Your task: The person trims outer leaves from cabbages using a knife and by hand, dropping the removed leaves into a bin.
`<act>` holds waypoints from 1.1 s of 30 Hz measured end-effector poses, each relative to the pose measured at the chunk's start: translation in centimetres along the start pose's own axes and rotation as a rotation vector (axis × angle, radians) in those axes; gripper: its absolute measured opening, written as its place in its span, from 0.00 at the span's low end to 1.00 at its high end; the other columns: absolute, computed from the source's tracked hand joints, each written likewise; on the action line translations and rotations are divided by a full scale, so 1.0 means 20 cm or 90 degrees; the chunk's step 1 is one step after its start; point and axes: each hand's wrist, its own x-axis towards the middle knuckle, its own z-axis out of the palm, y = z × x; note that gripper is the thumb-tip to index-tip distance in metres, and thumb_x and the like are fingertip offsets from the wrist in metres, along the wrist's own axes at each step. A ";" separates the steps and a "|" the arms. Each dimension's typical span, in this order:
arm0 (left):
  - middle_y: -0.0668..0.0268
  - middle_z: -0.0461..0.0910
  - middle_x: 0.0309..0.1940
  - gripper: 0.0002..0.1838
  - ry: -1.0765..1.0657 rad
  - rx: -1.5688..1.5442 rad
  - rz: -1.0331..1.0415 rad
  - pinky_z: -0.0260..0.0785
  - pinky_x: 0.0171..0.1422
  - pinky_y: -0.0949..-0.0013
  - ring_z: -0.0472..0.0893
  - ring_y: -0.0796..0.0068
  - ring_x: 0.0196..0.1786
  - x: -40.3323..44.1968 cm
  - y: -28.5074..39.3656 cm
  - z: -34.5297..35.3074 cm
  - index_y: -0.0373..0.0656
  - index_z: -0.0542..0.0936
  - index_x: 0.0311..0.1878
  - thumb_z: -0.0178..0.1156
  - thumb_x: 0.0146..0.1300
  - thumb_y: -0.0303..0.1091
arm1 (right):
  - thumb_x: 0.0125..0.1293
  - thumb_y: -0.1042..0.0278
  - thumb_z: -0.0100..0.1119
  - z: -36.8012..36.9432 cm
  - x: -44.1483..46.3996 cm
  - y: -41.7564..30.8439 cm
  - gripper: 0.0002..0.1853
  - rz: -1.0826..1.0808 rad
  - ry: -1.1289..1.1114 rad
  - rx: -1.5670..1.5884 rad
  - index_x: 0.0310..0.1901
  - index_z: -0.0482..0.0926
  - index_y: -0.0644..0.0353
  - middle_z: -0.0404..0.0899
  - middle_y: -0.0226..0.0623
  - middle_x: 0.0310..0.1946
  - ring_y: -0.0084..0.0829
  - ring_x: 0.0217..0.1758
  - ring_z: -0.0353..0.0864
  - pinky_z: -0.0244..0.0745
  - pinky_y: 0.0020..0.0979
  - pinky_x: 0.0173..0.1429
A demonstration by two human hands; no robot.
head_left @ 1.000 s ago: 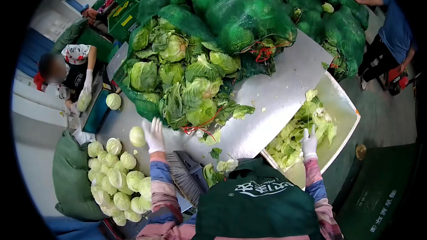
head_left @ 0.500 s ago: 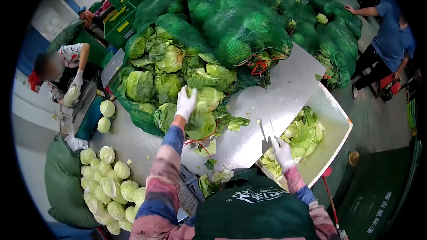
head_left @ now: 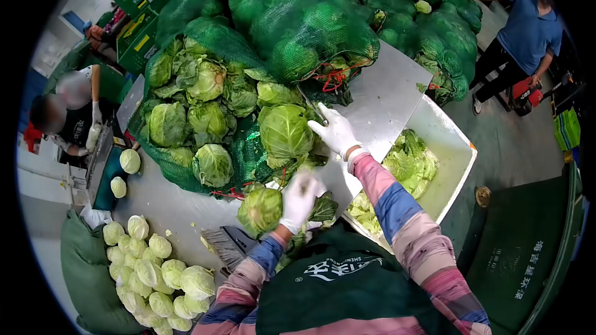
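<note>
My left hand [head_left: 299, 201], white-gloved and blurred by motion, is closed against the side of a green cabbage [head_left: 259, 209] low at the front of the metal table. My right hand [head_left: 335, 131], also gloved, is just right of a large leafy cabbage [head_left: 285, 133] at the open mouth of a green net sack. A thin knife [head_left: 305, 97] appears to run up and left from its fingers; the handle is hidden in the grip. Several more untrimmed cabbages, such as one cabbage [head_left: 213, 165], lie in the net sack [head_left: 162, 160].
A white bin [head_left: 460, 167] with loose leaves stands at the right. Pale trimmed cabbages [head_left: 152, 273] are heaped at the left, near a brush [head_left: 226, 245]. Full net sacks [head_left: 298, 18] lie behind. Co-workers are at the far left; another person [head_left: 528, 25] stands at the right.
My left hand has come down from the sack toward me with a cabbage. My right hand has moved from beside the bin up and left to the sack's mouth. The view has shifted.
</note>
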 end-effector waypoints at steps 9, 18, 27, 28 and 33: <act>0.51 0.69 0.62 0.50 0.097 -0.033 -0.316 0.63 0.66 0.63 0.71 0.62 0.63 0.82 -0.13 -0.38 0.30 0.60 0.68 0.70 0.53 0.56 | 0.59 0.42 0.63 0.12 0.06 -0.09 0.44 0.282 -0.193 0.242 0.71 0.60 0.59 0.84 0.42 0.34 0.29 0.23 0.81 0.73 0.32 0.28; 0.57 0.66 0.55 0.40 0.063 -0.111 0.014 0.60 0.67 0.62 0.68 0.63 0.60 0.44 -0.07 -0.19 0.37 0.65 0.61 0.76 0.49 0.42 | 0.60 0.54 0.69 0.10 -0.26 0.18 0.26 0.434 -0.025 0.695 0.52 0.75 0.65 0.76 0.29 0.25 0.18 0.15 0.69 0.64 0.22 0.16; 0.54 0.72 0.60 0.41 -0.271 -0.042 0.088 0.57 0.72 0.60 0.68 0.57 0.65 0.32 0.20 0.23 0.36 0.74 0.60 0.74 0.46 0.50 | 0.53 0.61 0.70 -0.31 -0.70 0.21 0.33 0.260 0.149 0.163 0.60 0.70 0.62 0.83 0.44 0.40 0.36 0.44 0.84 0.77 0.32 0.50; 0.55 0.73 0.60 0.42 -0.280 0.048 0.117 0.55 0.73 0.56 0.69 0.57 0.65 0.30 0.21 0.25 0.38 0.75 0.59 0.74 0.43 0.54 | 0.49 0.52 0.72 -0.34 -0.70 0.17 0.41 0.237 0.156 0.084 0.63 0.67 0.59 0.82 0.46 0.41 0.41 0.45 0.84 0.76 0.36 0.50; 0.50 0.67 0.65 0.53 -0.336 0.274 0.212 0.50 0.75 0.52 0.59 0.46 0.71 0.19 0.28 0.21 0.38 0.64 0.69 0.74 0.41 0.54 | 0.52 0.58 0.66 -0.33 -0.60 0.30 0.19 0.223 0.146 -0.046 0.46 0.82 0.53 0.83 0.46 0.35 0.46 0.40 0.83 0.77 0.41 0.47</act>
